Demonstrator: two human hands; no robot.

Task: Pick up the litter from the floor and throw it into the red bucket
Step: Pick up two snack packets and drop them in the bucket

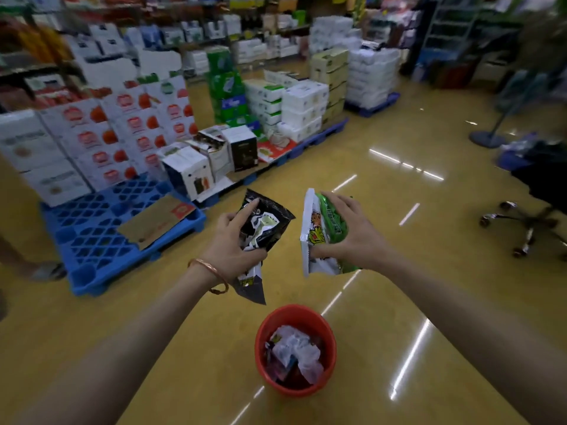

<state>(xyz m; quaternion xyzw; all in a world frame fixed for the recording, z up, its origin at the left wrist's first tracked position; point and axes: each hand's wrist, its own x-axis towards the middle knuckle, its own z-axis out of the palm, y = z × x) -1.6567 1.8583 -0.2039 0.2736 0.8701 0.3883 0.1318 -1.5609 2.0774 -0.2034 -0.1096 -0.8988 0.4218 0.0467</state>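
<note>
Two bare forearms reach out from the bottom corners, and between them on the yellow floor (399, 265) stands the red bucket (264, 328). It already holds a crumpled heap of wrappers (294, 351), white and dark ones mixed, so part of the job looks done.

The left hand (228, 240), with a thin bangle (211, 276) at the wrist, grips a black snack packet (265, 228). The thumb and curled fingers pinch its lower half and the forefinger lies stretched along its face. The right hand (349, 231) holds a green and white packet (322, 231). Its fingers are spread over the green side and the thumb clamps from below. It may be more than one packet, I cannot tell.

Both packets are in the air, further out than the bucket and not over its mouth, the two hands near each other but apart. Neither has been dropped in yet.

What seems left is to bring both hands back over the bucket and let go. A flat piece of cardboard (156, 220) lies on the blue pallet (89, 228) to the left, beside stacked cartons (101, 139). Whether it counts as litter is unclear, and anything lying outside this view cannot be judged
</note>
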